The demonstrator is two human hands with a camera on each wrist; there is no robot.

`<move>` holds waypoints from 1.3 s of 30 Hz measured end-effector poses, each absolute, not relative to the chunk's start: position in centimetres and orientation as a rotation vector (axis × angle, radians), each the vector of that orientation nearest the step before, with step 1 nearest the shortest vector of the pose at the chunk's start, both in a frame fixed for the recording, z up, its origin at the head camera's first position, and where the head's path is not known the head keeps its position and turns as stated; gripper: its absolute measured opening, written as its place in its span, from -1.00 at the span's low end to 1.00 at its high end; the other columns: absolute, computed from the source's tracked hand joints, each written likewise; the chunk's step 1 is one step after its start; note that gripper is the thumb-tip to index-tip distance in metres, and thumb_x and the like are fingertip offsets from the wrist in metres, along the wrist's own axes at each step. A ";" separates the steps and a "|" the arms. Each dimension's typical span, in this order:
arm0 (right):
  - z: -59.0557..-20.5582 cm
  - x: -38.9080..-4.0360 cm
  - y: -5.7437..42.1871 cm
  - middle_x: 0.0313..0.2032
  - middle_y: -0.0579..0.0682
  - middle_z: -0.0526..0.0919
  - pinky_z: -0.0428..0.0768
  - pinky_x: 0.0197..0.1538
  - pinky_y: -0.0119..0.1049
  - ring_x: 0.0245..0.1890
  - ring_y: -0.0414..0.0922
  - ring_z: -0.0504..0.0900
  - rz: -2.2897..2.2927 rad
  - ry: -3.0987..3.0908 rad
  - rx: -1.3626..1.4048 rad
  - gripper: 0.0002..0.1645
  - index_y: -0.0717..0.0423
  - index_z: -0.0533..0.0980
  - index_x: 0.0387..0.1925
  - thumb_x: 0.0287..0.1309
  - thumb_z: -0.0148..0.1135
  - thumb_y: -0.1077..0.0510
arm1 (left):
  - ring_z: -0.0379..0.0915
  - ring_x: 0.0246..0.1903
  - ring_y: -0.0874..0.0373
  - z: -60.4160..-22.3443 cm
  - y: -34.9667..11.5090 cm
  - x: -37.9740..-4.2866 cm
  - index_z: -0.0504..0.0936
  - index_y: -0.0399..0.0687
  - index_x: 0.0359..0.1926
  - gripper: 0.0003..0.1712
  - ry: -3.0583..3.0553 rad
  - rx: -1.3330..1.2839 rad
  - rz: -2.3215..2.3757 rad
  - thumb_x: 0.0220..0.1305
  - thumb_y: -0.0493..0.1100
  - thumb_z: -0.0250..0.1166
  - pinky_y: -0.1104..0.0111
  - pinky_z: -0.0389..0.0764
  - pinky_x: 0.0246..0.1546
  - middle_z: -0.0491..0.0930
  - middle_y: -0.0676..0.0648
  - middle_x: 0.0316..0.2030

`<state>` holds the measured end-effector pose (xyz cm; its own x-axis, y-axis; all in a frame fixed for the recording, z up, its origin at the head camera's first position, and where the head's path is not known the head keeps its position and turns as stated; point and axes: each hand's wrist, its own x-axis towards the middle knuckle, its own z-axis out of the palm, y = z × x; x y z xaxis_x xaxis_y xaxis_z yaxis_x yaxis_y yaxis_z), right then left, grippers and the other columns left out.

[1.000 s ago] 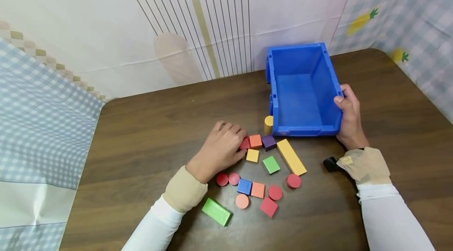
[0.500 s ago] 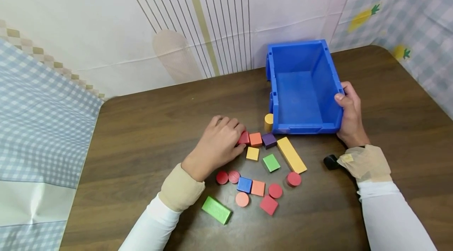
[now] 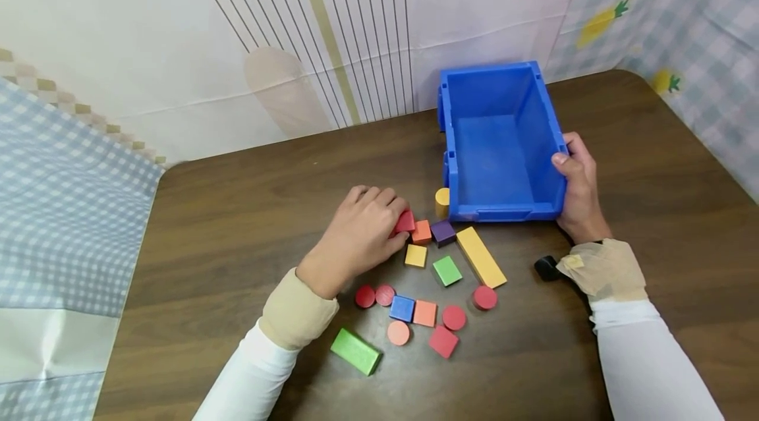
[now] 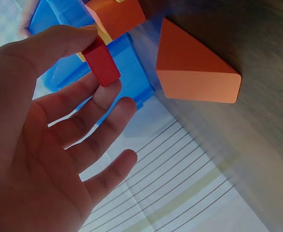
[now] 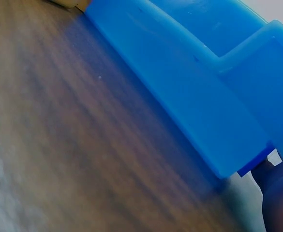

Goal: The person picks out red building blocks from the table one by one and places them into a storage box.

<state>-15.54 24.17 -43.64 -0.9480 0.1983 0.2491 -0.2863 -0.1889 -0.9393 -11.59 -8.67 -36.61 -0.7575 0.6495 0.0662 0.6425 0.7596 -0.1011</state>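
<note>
My left hand (image 3: 360, 231) pinches a red block (image 3: 406, 221) between thumb and fingers; the left wrist view has the same red block (image 4: 102, 64) up off the table. Close beside it sits an orange block (image 3: 421, 232), then a dark purple block (image 3: 443, 233). An orange wedge-shaped block (image 4: 194, 72) stands near my hand in the left wrist view; I cannot make it out from the head. My right hand (image 3: 580, 192) grips the right wall of a blue plastic bin (image 3: 508, 215), thumb over the rim. The bin's inside holds nothing.
Several blocks lie nearer me: a long yellow block (image 3: 481, 256), a small yellow block (image 3: 416, 255), a green cube (image 3: 447, 271), a blue block (image 3: 402, 308), red discs and a green bar (image 3: 356, 351). A yellow cylinder (image 3: 442, 202) stands against the bin's left side.
My left hand has lifted the red block slightly, away from the orange block it lay beside. My right hand keeps its grip on the bin. The whole head view has shifted a little.
</note>
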 end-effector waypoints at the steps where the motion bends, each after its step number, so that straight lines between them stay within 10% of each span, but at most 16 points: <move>1: -43.6 -15.6 24.1 -0.03 0.18 0.42 0.40 -0.11 -0.19 -0.07 0.06 0.39 2.206 -1.763 0.106 -0.72 0.18 0.43 -0.16 0.16 0.02 0.09 | 0.46 -0.08 0.09 -36.6 -8.7 -11.6 0.60 0.04 -0.08 -0.65 -2.856 -1.047 0.111 0.21 0.11 0.21 0.14 0.34 0.13 0.56 0.03 -0.12; 39: -43.6 -15.5 24.1 0.00 0.20 0.41 0.38 -0.06 -0.17 -0.03 0.07 0.38 2.202 -1.781 0.111 -0.70 0.19 0.42 -0.14 0.15 0.02 0.09 | 0.41 -0.17 0.16 -33.3 -6.6 -11.7 0.62 0.09 0.00 -0.61 -2.781 -1.096 0.103 0.23 0.11 0.15 0.23 0.36 0.03 0.54 0.09 -0.16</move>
